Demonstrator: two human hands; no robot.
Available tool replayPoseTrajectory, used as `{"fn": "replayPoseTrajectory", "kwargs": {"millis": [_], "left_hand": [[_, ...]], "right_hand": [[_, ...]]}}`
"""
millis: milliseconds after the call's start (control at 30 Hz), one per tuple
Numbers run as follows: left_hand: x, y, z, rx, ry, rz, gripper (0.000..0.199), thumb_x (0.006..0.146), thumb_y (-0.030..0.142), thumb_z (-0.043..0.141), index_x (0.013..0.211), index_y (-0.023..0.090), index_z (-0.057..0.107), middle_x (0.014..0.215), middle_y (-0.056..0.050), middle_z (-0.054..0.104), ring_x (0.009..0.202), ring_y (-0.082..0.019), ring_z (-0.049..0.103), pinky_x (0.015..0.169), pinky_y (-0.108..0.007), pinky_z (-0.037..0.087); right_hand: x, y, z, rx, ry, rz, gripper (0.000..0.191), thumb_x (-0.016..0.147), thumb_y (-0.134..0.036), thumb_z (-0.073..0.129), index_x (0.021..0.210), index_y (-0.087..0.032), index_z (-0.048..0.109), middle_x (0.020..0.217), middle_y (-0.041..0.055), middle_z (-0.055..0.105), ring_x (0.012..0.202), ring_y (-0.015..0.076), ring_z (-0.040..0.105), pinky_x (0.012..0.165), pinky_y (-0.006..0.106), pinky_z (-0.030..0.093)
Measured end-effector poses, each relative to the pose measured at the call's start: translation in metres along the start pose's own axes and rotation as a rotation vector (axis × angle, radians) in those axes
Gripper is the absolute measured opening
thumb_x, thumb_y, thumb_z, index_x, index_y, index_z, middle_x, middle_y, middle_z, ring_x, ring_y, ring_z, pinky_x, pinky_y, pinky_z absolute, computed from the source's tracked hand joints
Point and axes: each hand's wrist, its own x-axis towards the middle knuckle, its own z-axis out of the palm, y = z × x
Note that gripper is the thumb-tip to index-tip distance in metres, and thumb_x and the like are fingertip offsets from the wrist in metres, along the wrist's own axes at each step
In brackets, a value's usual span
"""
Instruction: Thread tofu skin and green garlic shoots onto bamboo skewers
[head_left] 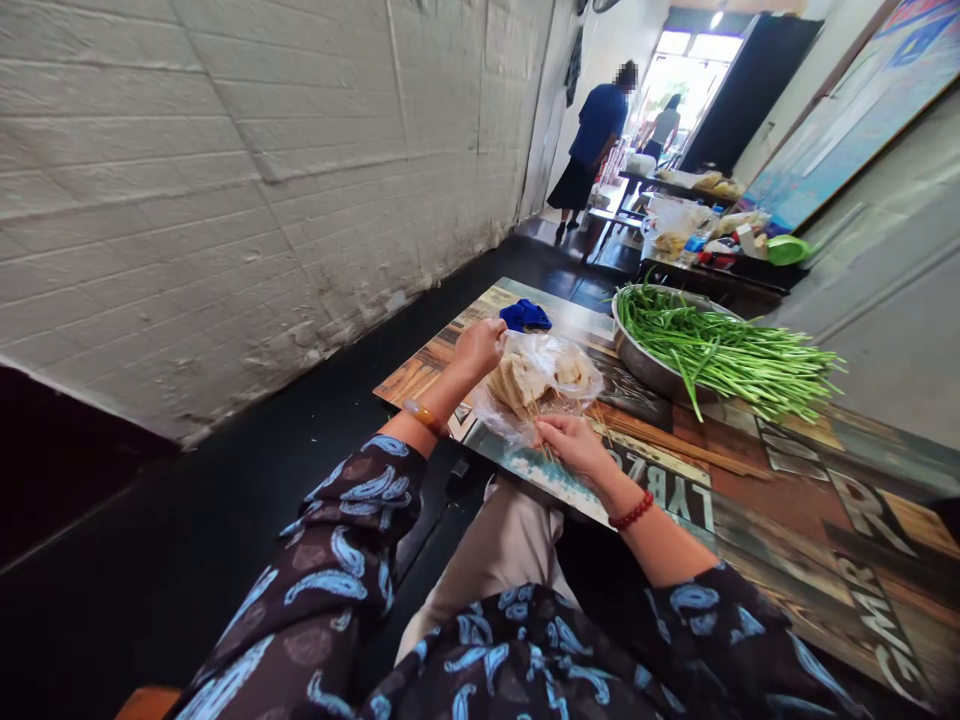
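Note:
A clear plastic bag (589,385) lies on the table near its front edge, with pale, flat food pieces (517,380) in it. Thin wooden skewers (547,450) stick out of the pieces toward me. My right hand (576,447) is closed, its thumb and fingers pinching the skewer ends. At the bag's upper left edge, my left hand (480,347) is closed in a pinch and appears to grip the plastic; its fingertips are partly hidden. Just beyond that hand sits a crumpled blue cloth (526,315).
A large metal bowl (637,350) heaped with long green stalks (735,350) stands right of the bag on the wood-patterned table (810,500). A white wall (300,180) runs along the left. Farther back are cluttered tables, a green basin (787,250) and two people (596,130).

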Motion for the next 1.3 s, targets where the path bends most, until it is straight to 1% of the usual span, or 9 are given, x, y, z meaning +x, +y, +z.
{"fn": "replayPoseTrajectory", "kwargs": {"millis": [133, 300, 500, 700, 833, 967, 1033, 1167, 1300], "left_hand": [[-0.004, -0.001, -0.002, -0.01, -0.013, 0.017, 0.024, 0.093, 0.024, 0.047, 0.092, 0.016, 0.07, 0.097, -0.011, 0.071, 0.091, -0.024, 0.064, 0.079, -0.032, 0.045], [-0.005, -0.001, -0.003, -0.024, 0.027, 0.059, 0.023, 0.092, 0.022, 0.048, 0.087, 0.016, 0.069, 0.093, -0.011, 0.071, 0.087, -0.023, 0.063, 0.077, -0.032, 0.044], [-0.015, -0.006, -0.003, -0.069, 0.009, 0.05, 0.022, 0.091, 0.023, 0.051, 0.089, 0.016, 0.072, 0.084, -0.009, 0.068, 0.079, -0.021, 0.06, 0.072, -0.03, 0.044], [-0.068, -0.031, -0.035, -0.25, 0.094, 0.166, 0.041, 0.088, 0.037, 0.061, 0.121, 0.014, 0.066, 0.098, -0.008, 0.065, 0.078, -0.017, 0.061, 0.077, -0.031, 0.05], [-0.115, -0.041, -0.056, -0.271, -0.18, 0.283, 0.065, 0.08, 0.043, 0.072, 0.139, 0.023, 0.053, 0.134, -0.013, 0.057, 0.079, -0.016, 0.067, 0.079, -0.034, 0.056], [-0.142, -0.036, -0.035, -0.146, -0.308, 0.364, 0.085, 0.077, 0.024, 0.072, 0.153, 0.03, 0.034, 0.157, -0.011, 0.042, 0.127, -0.028, 0.058, 0.1, -0.041, 0.052], [-0.14, -0.032, -0.02, -0.14, -0.255, 0.367, 0.068, 0.081, 0.017, 0.064, 0.146, 0.027, 0.047, 0.154, -0.01, 0.046, 0.133, -0.028, 0.053, 0.104, -0.042, 0.049], [-0.11, -0.021, -0.01, -0.266, 0.019, 0.252, 0.024, 0.085, 0.013, 0.053, 0.097, 0.018, 0.073, 0.103, -0.009, 0.072, 0.096, -0.021, 0.068, 0.087, -0.034, 0.054], [-0.064, 0.017, -0.019, -0.508, 0.201, 0.153, 0.017, 0.083, 0.018, 0.057, 0.093, 0.015, 0.071, 0.087, -0.005, 0.068, 0.078, -0.015, 0.063, 0.074, -0.027, 0.053]], "right_hand": [[-0.013, -0.003, 0.002, 0.203, -0.07, 0.127, 0.043, 0.069, -0.056, 0.074, 0.077, -0.013, 0.069, 0.059, -0.0003, 0.061, 0.04, 0.0034, 0.032, 0.039, 0.018, 0.019], [0.008, -0.005, 0.009, 0.163, 0.097, 0.088, 0.037, 0.07, -0.051, 0.071, 0.075, -0.014, 0.067, 0.055, -0.0033, 0.055, 0.038, 0.0037, 0.03, 0.037, 0.019, 0.019], [0.006, 0.001, -0.003, 0.08, 0.143, 0.069, 0.021, 0.072, -0.035, 0.069, 0.076, -0.015, 0.071, 0.058, -0.0009, 0.062, 0.043, 0.007, 0.041, 0.042, 0.02, 0.031], [-0.033, -0.016, -0.065, -0.336, 0.278, -0.336, 0.03, 0.086, -0.038, 0.061, 0.1, -0.017, 0.076, 0.086, 0.0071, 0.073, 0.068, 0.0172, 0.062, 0.067, 0.031, 0.05], [-0.028, -0.034, -0.096, -0.663, 0.344, -0.536, 0.033, 0.09, -0.033, 0.061, 0.117, -0.016, 0.071, 0.103, 0.0104, 0.069, 0.074, 0.0185, 0.062, 0.076, 0.034, 0.052], [-0.008, -0.04, -0.093, -0.967, 0.29, -0.533, 0.053, 0.086, -0.026, 0.068, 0.138, -0.019, 0.058, 0.13, 0.0134, 0.06, 0.1, 0.0239, 0.064, 0.085, 0.035, 0.052], [0.002, -0.042, -0.086, -1.077, 0.268, -0.486, 0.045, 0.087, -0.023, 0.067, 0.132, -0.02, 0.062, 0.13, 0.0132, 0.06, 0.107, 0.0254, 0.062, 0.086, 0.034, 0.05], [0.019, -0.06, -0.08, -1.013, 0.301, -0.323, 0.02, 0.093, -0.022, 0.056, 0.094, -0.016, 0.076, 0.1, 0.0114, 0.07, 0.09, 0.023, 0.064, 0.078, 0.031, 0.047], [0.028, -0.092, -0.073, -0.587, 0.265, -0.532, 0.014, 0.088, -0.022, 0.063, 0.083, -0.016, 0.074, 0.087, 0.0062, 0.069, 0.084, 0.0186, 0.061, 0.076, 0.028, 0.045]]}}
